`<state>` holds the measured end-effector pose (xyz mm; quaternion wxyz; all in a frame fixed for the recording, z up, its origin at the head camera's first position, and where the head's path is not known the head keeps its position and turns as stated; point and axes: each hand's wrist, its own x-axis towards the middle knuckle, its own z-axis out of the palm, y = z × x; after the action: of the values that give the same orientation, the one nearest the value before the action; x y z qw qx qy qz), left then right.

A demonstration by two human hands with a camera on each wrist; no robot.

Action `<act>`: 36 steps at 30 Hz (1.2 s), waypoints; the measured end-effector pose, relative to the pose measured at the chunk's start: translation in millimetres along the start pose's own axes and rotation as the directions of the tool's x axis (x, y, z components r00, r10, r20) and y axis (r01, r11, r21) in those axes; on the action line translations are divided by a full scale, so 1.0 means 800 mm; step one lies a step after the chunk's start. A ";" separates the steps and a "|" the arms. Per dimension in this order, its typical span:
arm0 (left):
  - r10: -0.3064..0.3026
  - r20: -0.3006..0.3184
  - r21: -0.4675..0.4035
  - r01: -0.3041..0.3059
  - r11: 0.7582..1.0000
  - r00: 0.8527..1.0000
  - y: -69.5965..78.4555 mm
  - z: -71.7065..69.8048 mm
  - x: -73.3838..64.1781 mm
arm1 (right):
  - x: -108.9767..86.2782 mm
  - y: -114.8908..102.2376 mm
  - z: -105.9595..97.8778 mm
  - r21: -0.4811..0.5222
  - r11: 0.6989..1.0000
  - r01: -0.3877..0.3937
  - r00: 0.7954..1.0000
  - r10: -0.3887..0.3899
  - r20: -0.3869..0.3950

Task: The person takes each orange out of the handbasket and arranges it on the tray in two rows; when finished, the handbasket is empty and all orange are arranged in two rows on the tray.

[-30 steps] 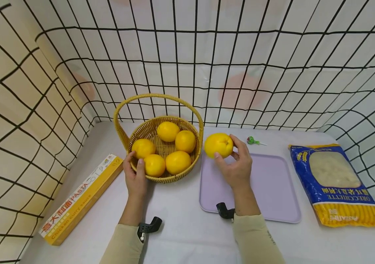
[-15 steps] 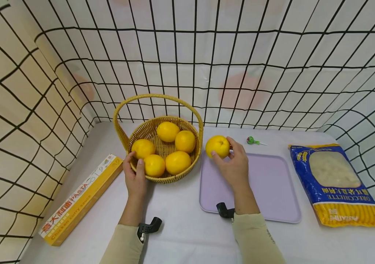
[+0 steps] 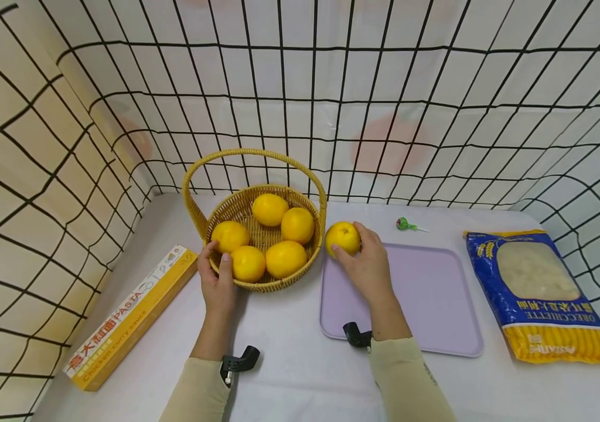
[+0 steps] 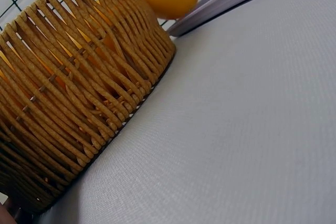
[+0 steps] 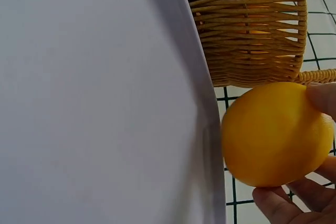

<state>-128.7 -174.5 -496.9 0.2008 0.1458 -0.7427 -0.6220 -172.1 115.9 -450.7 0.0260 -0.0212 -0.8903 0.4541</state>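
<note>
My right hand (image 3: 366, 262) grips an orange (image 3: 343, 237), thumb on its near side and fingers round its right. In the right wrist view this yellow orange (image 5: 275, 135) hangs over the tray's far left corner, beside the basket. The woven basket (image 3: 265, 287) has a tall arched handle and holds several more oranges (image 3: 286, 259). At its front left, my left hand (image 3: 218, 284) holds the rim, with the thumb over the edge. Only a bit of that hand shows in the left wrist view, below the basket wall (image 4: 79, 72). The lilac tray (image 3: 426, 299) lies under my right forearm.
A long yellow pasta box (image 3: 131, 319) lies slanted left of the basket. A lollipop (image 3: 408, 224) is behind the tray, and a blue and yellow pasta bag (image 3: 539, 296) lies at the right. Black wire mesh (image 3: 310, 99) stands around the back and sides.
My right hand has carried the orange left and slightly nearer me, turning it so its dimpled end faces more upward. My left hand stays on the basket rim.
</note>
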 end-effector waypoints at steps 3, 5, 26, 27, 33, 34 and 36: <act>-0.026 0.008 -0.007 0.026 1.000 1.000 0.014 0.000 -0.004 | 0.001 -0.001 0.000 -0.022 1.000 -0.020 1.000 0.020 0.023; -0.042 0.015 -0.011 0.042 0.999 0.999 0.027 -0.001 -0.008 | 0.002 0.000 0.000 -0.028 0.999 -0.029 0.999 0.030 0.027; -0.010 0.000 0.005 0.010 1.000 1.000 -0.002 -0.001 0.001 | 0.010 0.006 0.004 -0.002 1.000 -0.025 0.998 0.025 0.063; -0.015 0.001 0.004 0.015 1.000 1.000 -0.001 -0.001 0.001 | 0.010 0.006 0.004 0.000 1.000 -0.028 0.997 0.028 0.065; -0.035 0.016 -0.015 0.035 0.999 0.999 0.025 -0.001 -0.007 | 0.010 0.006 0.005 0.010 0.999 -0.044 0.996 0.044 0.077; -0.029 0.017 -0.022 0.029 0.999 0.999 0.031 -0.001 -0.009 | 0.010 0.006 0.005 0.010 0.999 -0.047 0.996 0.046 0.079; -0.023 0.021 -0.026 0.024 0.999 1.000 0.042 -0.002 -0.014 | 0.010 0.007 0.005 0.006 0.999 -0.051 0.995 0.050 0.088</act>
<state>-117.2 -164.5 -465.0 0.1878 0.1454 -0.7349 -0.6353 -180.7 116.3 -457.8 -0.0243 -0.0237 -0.8880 0.4586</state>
